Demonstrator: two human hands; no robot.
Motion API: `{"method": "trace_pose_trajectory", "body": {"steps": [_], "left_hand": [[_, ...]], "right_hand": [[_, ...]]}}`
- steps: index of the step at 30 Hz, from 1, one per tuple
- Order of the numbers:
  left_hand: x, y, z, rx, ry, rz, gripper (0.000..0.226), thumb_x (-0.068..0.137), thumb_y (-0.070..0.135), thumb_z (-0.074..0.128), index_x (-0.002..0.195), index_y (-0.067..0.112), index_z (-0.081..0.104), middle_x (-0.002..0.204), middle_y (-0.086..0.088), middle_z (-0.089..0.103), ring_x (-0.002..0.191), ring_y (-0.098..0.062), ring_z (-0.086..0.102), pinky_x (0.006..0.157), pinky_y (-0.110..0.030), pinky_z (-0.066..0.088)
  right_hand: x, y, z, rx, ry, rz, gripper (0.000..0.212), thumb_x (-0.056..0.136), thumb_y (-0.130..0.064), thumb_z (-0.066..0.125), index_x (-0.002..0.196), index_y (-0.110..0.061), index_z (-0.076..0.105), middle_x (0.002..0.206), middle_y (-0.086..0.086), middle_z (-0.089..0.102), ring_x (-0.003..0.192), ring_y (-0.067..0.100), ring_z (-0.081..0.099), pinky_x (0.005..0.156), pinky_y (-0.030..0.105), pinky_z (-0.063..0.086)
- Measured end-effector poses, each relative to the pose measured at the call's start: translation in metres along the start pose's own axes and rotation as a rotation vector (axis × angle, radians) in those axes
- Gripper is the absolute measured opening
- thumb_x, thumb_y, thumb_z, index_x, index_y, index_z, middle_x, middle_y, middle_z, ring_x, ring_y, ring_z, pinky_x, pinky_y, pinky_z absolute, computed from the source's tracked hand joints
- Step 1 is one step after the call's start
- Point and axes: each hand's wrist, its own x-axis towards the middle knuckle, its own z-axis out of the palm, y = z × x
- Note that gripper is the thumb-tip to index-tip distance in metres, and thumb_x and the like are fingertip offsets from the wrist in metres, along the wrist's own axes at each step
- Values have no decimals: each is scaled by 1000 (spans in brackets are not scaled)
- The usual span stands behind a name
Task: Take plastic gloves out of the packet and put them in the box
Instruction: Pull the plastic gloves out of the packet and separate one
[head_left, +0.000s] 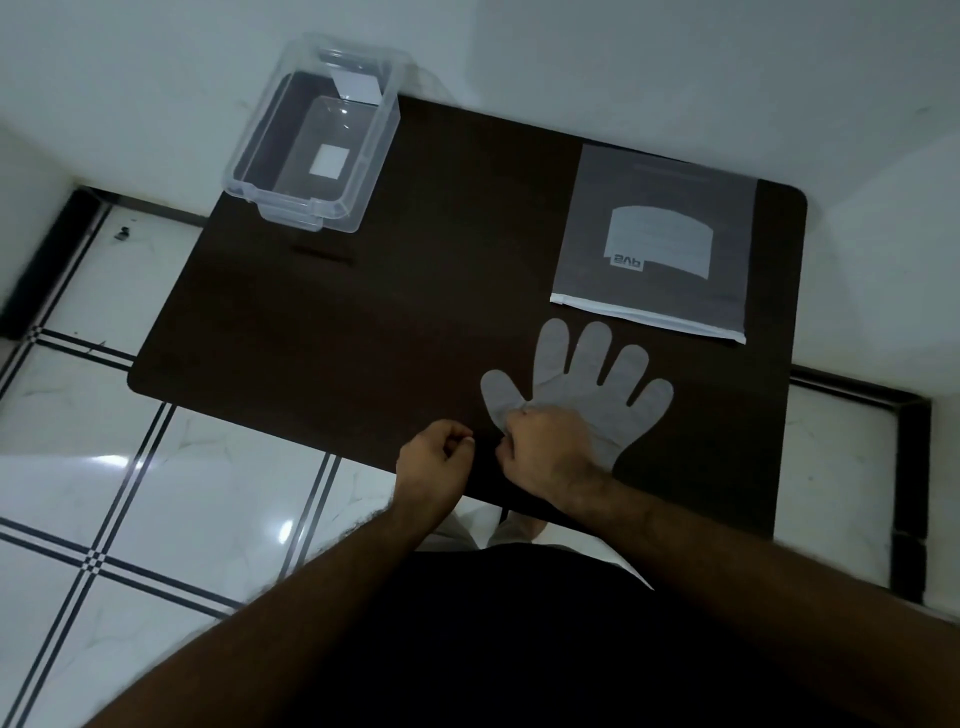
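Observation:
A thin see-through plastic glove (587, 382) lies flat on the dark table (337, 332), fingers spread and pointing away from me. My right hand (545, 452) rests on its cuff end, fingers curled and pinching the plastic near the thumb. My left hand (436, 460) hovers just to the left with fingers loosely curled and nothing visible in it. The grey glove packet (657, 239) lies flat at the far right of the table. The clear plastic box (311, 135) stands open at the far left corner.
The table stands against a white wall, with its near edge just under my hands. A glossy white tiled floor (156, 467) with dark lines shows to the left and below. A small dark streak (322, 254) lies on the table in front of the box.

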Motion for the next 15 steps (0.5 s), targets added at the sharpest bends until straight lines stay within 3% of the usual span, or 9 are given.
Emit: {"method": "trace_pose_trajectory", "body": {"steps": [3,7,9,11,15], "left_hand": [[3,3,2,-17,6,-13,11,99,26,68,102,36,73,89,11,75,86,-10,73,84,-45,65],[5,12,6,-64,-54,-62,12,100,23,68,104,28,78,93,9,76,89,-11,73,85,-40,64],[6,17,9,-123,-108,-103,12,101,21,68,106,25,79,94,5,77,86,-15,75,78,-37,66],[6,22,12,-186,-163,-150,12,101,19,70,108,23,79,95,0,78,85,-18,77,71,-33,65],[7,28,20,-311,-201,-199,17,94,12,79,110,17,81,93,-2,82,88,-20,80,81,-33,67]], "right_hand": [[-4,2,-1,23,22,-6,15,97,-40,59,93,-26,60,85,-6,56,80,14,55,79,37,53],[-11,10,-2,175,26,27,10,99,-36,60,92,-31,62,81,-11,58,75,7,55,72,28,49],[-14,16,-3,286,0,69,9,101,-34,61,93,-31,63,83,-11,60,77,5,56,71,26,47],[-18,22,-3,415,-26,110,8,101,-31,63,94,-28,66,85,-9,64,79,6,61,73,28,52],[-22,29,-4,553,-34,170,6,98,-24,66,97,-26,71,89,-7,70,84,9,67,81,37,59]]}}
